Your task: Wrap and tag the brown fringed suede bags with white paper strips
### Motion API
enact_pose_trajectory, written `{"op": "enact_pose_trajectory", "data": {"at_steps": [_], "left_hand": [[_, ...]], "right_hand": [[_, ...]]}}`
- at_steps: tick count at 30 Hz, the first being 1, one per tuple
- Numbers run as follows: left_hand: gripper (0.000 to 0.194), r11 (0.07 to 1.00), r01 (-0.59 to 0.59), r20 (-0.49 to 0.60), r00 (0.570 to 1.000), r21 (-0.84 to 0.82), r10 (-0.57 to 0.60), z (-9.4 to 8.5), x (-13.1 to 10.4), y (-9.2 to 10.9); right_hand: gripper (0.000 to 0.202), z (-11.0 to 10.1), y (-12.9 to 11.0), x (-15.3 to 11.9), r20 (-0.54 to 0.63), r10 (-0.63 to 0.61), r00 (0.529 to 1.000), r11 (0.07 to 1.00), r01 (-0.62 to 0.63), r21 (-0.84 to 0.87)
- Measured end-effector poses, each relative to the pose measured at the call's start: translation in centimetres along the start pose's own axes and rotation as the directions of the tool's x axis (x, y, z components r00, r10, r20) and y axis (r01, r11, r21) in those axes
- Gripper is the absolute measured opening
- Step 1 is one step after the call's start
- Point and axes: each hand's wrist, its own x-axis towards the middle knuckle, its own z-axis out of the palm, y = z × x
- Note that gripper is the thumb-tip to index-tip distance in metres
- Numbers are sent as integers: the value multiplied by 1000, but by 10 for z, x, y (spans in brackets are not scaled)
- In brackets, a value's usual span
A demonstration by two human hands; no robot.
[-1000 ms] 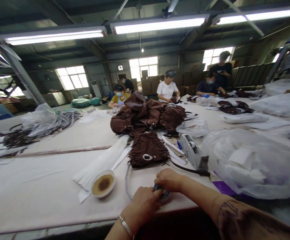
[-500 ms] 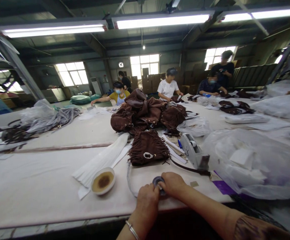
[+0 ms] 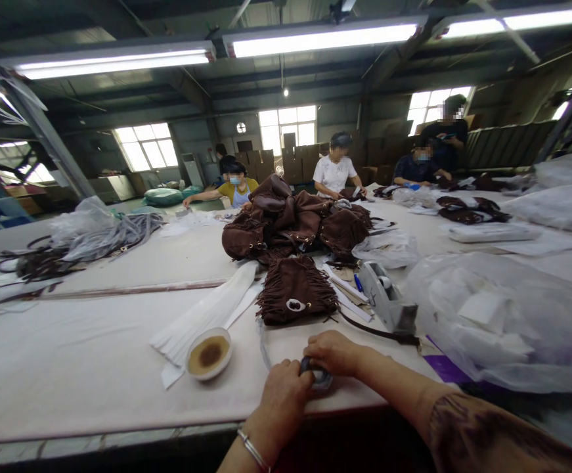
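Observation:
My left hand (image 3: 286,393) and my right hand (image 3: 335,353) meet at the table's front edge. Between them is a small, dark blue-grey round thing (image 3: 322,378), ring-like or coiled; its exact kind is unclear. Fingers of both hands are closed on it, and they hide part of it. Just beyond lies a dark brown fringed bag (image 3: 298,286) with an oval white-rimmed ornament on its flap. A pale, see-through strip (image 3: 263,345) runs from the bag's left side toward my left hand. From the bag's right side a dark strap (image 3: 379,335) stretches across the table.
A bowl (image 3: 209,355) with brown residue stands left of my hands, by white strips (image 3: 204,315). A grey tape dispenser (image 3: 388,299) and a large clear plastic bag (image 3: 497,322) sit right. Brown bags (image 3: 295,220) are heaped behind. Several people work across the table (image 3: 83,374).
My right hand has shifted slightly left and up over the round thing, its fingers now covering more of it. My left hand stays against it. The whole view has shifted slightly.

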Motion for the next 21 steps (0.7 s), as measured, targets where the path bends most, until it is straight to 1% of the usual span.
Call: {"op": "enact_pose_trajectory", "data": {"at_steps": [2,3,5,7,8,9,10,13,15,18,19,21], "left_hand": [[18,996,90,-52,994,-24,-91,8,0,10],[21,989,141,-72,987,-39,-143,12,1,15],[26,972,224,-95,968,-72,-230,17,2,25],[28,959,267,-93,957,-96,-276,17,3,30],[27,956,276,-81,955,-101,-284,16,3,30],[24,957,271,-61,959,-101,-278,13,2,29],[21,964,248,-39,967,-98,-253,9,0,26],[19,992,110,-10,994,-65,-111,-7,-6,8],[20,998,55,7,998,-30,-55,-16,-8,-4],[19,997,73,55,996,5,-73,-20,-7,-14],[18,997,82,57,995,9,-82,-18,-6,-14],[16,994,106,21,994,10,-106,-12,-5,-12]], "right_hand": [[32,3,-7,-3,-64,124,990,992,-125,-5],[37,5,-12,-4,-93,204,975,979,-205,-2],[42,10,-21,-6,-114,361,925,932,-362,21],[36,13,-28,-6,-94,453,887,892,-451,44],[32,14,-29,-4,-77,462,883,887,-460,51],[29,15,-29,-3,-62,445,893,895,-442,55],[28,14,-28,0,-48,405,913,914,-403,55],[25,9,-19,8,-4,250,968,966,-249,73],[23,5,-13,14,16,141,990,985,-142,94],[21,3,-10,19,14,43,999,990,-44,132],[20,3,-10,20,4,36,999,989,-37,145],[23,5,-11,18,-35,65,997,983,-58,175]]}}
